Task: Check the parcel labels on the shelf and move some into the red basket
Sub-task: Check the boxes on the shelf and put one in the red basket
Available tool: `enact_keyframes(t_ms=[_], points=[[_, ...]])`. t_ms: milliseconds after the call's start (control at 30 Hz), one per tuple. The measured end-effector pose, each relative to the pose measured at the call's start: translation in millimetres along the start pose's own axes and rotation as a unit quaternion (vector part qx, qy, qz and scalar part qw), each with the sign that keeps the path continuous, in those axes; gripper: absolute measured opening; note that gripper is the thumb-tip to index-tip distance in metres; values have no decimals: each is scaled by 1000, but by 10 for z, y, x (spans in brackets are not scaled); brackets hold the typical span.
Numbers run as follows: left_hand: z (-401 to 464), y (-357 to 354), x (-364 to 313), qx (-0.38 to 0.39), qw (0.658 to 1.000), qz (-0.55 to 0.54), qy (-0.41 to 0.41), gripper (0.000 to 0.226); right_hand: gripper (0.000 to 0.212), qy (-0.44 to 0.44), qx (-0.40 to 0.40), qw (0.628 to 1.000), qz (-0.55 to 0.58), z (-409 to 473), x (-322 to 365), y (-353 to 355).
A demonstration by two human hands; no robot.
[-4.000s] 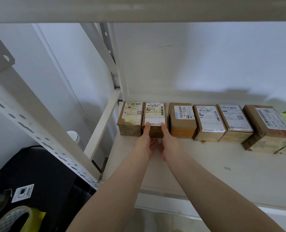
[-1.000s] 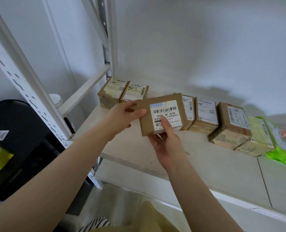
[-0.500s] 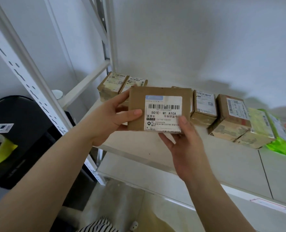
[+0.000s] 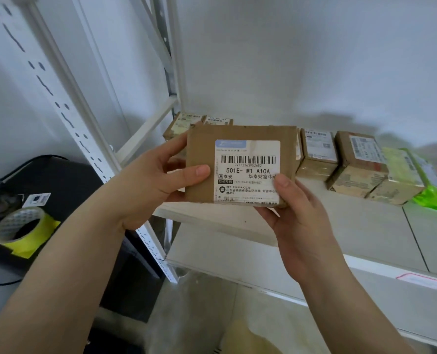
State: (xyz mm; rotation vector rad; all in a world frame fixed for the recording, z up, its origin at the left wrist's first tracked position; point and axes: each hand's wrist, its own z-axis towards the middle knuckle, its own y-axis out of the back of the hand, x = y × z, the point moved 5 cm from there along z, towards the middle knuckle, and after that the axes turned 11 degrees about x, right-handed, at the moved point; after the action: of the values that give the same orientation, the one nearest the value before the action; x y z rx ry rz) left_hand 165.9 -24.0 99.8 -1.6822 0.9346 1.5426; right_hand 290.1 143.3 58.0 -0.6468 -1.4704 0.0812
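Observation:
I hold a flat brown cardboard parcel (image 4: 202, 154) up in front of the shelf, its white barcode label facing me. My left hand (image 4: 148, 185) grips its left edge, thumb on the front. My right hand (image 4: 299, 215) supports its lower right corner, thumb on the label. Behind it, two small parcels (image 4: 186, 123) stand at the shelf's far left. A row of brown labelled parcels (image 4: 358, 159) stands to the right on the white shelf board (image 4: 365, 231). The red basket is not in view.
A green plastic mailer (image 4: 432, 200) lies at the right end of the row. A white perforated upright (image 4: 59, 103) of the rack runs diagonally at left. Beyond it a yellow tape roll (image 4: 20, 231) rests on a black surface. A lower shelf edge (image 4: 365, 297) lies below.
Four seconds ago both hands touched a parcel standing in the row. Since then a parcel has been lifted off the shelf and brought closer to me, label turned squarely toward the camera.

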Motion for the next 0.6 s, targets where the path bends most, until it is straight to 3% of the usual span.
enact_keyframes(t_ms=[100, 333, 467, 600], points=[[-218, 24, -5, -7, 1000, -3, 6, 68, 68, -4, 0, 1000, -7, -139, -68, -139], [-450, -226, 136, 32, 999, -11, 25, 70, 63, 11, -34, 999, -30, -616, -161, -117], [-231, -628, 377, 74, 990, 106, 66, 79, 50, 3, -100, 992, -74, -1007, -114, 346], [134, -1385, 564, 191, 968, 129, 97, 70, 54, -21, -164, 981, -102, -1459, 23, 954]])
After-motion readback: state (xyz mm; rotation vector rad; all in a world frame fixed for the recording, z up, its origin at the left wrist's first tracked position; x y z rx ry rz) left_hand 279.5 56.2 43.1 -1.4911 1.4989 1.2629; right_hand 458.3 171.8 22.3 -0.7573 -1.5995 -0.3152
